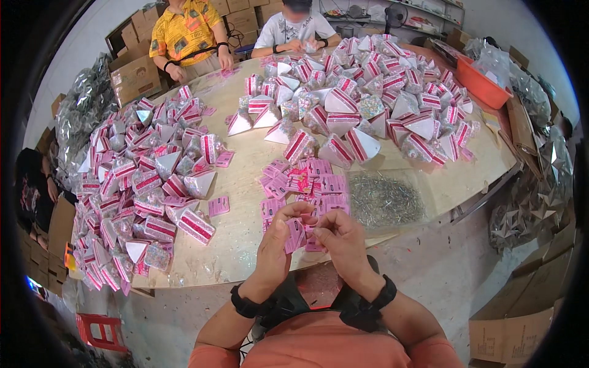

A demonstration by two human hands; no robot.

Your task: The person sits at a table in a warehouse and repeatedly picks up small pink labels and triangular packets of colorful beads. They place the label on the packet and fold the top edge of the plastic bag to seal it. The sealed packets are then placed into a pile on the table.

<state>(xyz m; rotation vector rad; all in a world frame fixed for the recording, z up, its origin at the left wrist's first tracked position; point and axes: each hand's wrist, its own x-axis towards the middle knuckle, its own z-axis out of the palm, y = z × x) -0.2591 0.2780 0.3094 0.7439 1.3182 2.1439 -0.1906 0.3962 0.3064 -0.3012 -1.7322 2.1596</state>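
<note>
Near the table's front edge, my left hand (274, 245) grips a small pink card (295, 235) between thumb and fingers. Close beside it, my right hand (343, 242) is closed in a pinch by the card's right edge. What its fingertips hold, if anything, is too small to make out. Just beyond my hands lies a loose pile of pink printed cards (329, 184). To the right of that pile, a shallow clear tray (426, 190) holds many thin silver metal pins (386, 199).
A heap of wedge-shaped packs, white with pink stripes (362, 107), covers the table's far right. Another heap (147, 178) covers the left. An orange basin (481, 83) stands at the far right edge. Two people (190, 37) are across the table. A red stool (101, 331) stands on the floor.
</note>
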